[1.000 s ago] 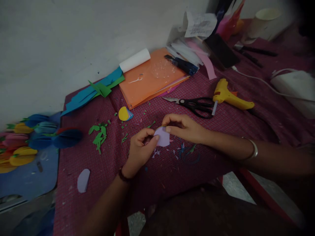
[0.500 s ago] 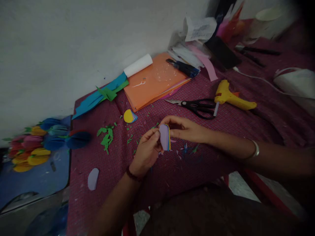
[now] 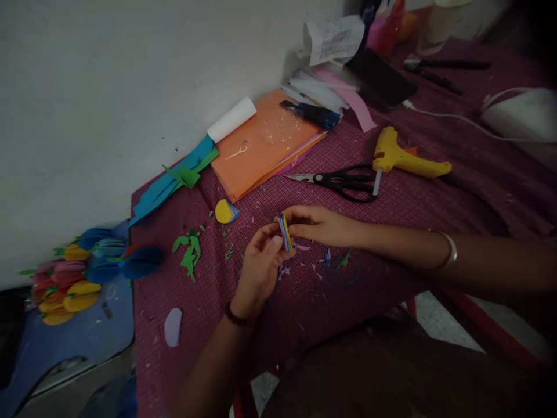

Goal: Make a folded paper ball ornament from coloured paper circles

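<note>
Between my two hands is a small stack of folded paper pieces point(image 3: 285, 232), its lilac, blue and yellow edges turned toward me. My left hand point(image 3: 261, 261) pinches it from the left, thumb in front. From the right, my right hand point(image 3: 315, 225) grips the same stack with thumb and fingers. Left of my hands lies another little stack of paper circles point(image 3: 224, 211), yellow on top. A folded lilac paper piece point(image 3: 173, 327) rests near the table's left edge. Black-handled scissors point(image 3: 333, 181) lie just beyond my right hand.
A yellow glue gun point(image 3: 404, 157) lies right of the scissors. Orange sheets point(image 3: 256, 151) with a box cutter point(image 3: 311, 114) on them are at the back. Green paper scraps point(image 3: 189, 252) litter the left side. Coloured paper balls point(image 3: 104, 255) sit on a blue surface beyond the table.
The stack has turned in my hands, from its lilac face showing to its layered edges showing. The whole view has shifted slightly; both hands keep their hold.
</note>
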Motion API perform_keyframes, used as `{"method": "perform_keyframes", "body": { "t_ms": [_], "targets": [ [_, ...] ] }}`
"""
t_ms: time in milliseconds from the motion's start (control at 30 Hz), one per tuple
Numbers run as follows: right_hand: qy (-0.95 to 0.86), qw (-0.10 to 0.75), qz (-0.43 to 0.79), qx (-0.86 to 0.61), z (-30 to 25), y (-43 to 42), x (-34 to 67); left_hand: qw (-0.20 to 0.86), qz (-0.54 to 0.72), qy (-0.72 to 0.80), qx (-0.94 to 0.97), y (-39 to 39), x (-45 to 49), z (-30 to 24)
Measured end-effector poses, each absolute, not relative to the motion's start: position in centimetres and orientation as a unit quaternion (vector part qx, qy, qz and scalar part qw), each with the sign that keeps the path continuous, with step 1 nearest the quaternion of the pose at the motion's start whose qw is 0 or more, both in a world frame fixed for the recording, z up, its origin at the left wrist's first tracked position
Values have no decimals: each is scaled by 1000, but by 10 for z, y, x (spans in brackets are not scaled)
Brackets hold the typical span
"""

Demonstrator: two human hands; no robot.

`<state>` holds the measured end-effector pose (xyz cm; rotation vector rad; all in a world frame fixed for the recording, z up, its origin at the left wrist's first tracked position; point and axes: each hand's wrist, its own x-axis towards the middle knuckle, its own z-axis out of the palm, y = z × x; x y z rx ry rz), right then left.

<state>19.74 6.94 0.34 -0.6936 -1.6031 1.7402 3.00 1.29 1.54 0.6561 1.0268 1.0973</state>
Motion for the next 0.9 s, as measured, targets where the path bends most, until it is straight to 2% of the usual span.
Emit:
{"method": "perform_keyframes", "body": {
  "t_ms": [533, 900],
  "targets": [
    [-594, 336, 666, -300, 10, 71, 199, 657, 478, 445, 378, 14, 29, 8],
    [-583, 321, 687, -293, 9, 72, 199, 595, 485, 478, 427, 15, 23, 2]
  ]
}}
